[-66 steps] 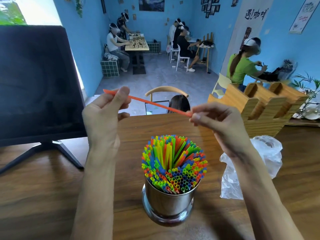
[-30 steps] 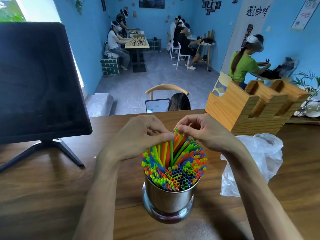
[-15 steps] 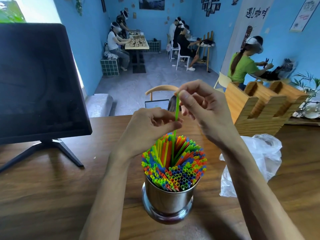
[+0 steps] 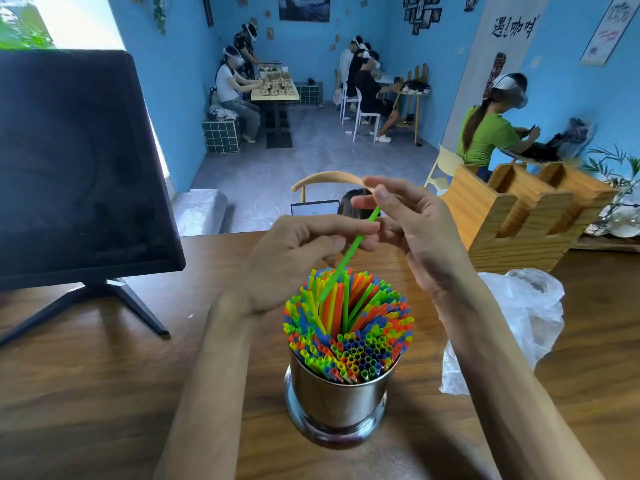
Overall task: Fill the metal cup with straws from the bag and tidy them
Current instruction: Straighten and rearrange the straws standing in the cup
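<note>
Item: we pinch one green straw (image 4: pixel 349 252) in both our left hand (image 4: pixel 291 261) and right hand (image 4: pixel 415 233), tilted above the straw-packed metal cup (image 4: pixel 339 396).

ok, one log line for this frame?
left hand: pinches green straw | right hand: pinches same straw | straw: tilted, above cup | cup: packed | bag: right of cup

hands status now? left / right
Left hand: pinching the green straw.
Right hand: fingers on the same straw's upper end, apparently pinching it.
</note>
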The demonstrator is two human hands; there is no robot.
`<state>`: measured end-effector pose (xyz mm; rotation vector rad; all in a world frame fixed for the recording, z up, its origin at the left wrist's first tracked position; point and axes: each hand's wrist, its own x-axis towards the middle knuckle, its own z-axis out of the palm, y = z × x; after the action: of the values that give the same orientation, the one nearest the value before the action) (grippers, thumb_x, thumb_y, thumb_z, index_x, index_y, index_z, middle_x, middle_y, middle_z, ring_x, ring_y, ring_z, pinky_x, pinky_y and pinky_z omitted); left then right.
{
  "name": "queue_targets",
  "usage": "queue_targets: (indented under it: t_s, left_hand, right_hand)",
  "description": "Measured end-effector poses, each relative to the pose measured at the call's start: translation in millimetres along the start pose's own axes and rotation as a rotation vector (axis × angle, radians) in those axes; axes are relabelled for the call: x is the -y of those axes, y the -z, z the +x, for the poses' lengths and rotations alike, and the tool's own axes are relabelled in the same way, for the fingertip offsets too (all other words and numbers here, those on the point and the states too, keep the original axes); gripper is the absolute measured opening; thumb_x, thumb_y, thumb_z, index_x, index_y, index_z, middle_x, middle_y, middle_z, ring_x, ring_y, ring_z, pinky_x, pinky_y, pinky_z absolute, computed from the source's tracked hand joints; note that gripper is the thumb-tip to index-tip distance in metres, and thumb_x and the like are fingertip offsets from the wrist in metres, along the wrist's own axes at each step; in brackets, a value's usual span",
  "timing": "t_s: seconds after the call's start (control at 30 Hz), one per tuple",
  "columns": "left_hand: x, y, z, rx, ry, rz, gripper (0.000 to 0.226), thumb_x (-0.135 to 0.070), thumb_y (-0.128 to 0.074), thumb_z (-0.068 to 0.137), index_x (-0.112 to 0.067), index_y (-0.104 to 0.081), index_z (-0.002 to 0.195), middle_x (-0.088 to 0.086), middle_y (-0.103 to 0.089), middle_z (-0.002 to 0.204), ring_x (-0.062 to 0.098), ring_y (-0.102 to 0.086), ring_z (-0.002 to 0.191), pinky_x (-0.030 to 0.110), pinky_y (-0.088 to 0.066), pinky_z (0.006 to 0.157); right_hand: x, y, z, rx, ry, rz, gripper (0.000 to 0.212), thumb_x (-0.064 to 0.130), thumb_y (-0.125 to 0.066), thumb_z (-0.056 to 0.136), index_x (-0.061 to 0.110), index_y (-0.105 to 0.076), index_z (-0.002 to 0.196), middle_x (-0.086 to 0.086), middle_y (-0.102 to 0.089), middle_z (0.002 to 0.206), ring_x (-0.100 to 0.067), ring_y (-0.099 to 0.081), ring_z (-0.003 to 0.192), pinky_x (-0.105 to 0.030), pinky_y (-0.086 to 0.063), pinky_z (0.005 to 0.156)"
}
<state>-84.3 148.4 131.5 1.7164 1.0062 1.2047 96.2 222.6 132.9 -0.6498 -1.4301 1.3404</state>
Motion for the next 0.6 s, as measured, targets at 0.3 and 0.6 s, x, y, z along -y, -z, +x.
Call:
queue_targets:
  t_s: [0.3, 0.6]
  left_hand:
    - [9.1, -3.0, 2.2, -0.044, 0.006, 0.312, 0.019, -0.016, -0.083, 0.084, -0.031, -0.073, 0.088, -0.008, -0.078, 0.086, 0.009, -0.074, 0.085, 0.027, -0.057, 0.082]
    - [8.6, 8.1, -7.7, -0.213, -0.013, 0.304, 0.024, -0.019, -0.072, 0.078, -0.027, -0.050, 0.075, -0.008, -0.074, 0.090, 0.017, -0.067, 0.079, 0.032, -0.055, 0.073]
  right_hand:
    - [4.6, -12.2, -4.3, -0.012, 0.349, -0.188, 0.031, 0.014, -0.064, 0.100, 0.029, -0.052, 0.124, -0.005, -0.077, 0.102, -0.025, -0.075, 0.070, -0.028, -0.058, 0.061]
    - [-21.2, 0.2, -25.2, 0.228, 0.312, -0.529, 0.009, 0.026, -0.085, 0.081, 0.022, -0.080, 0.087, 0.009, -0.071, 0.093, -0.018, -0.067, 0.096, -0.033, -0.052, 0.080]
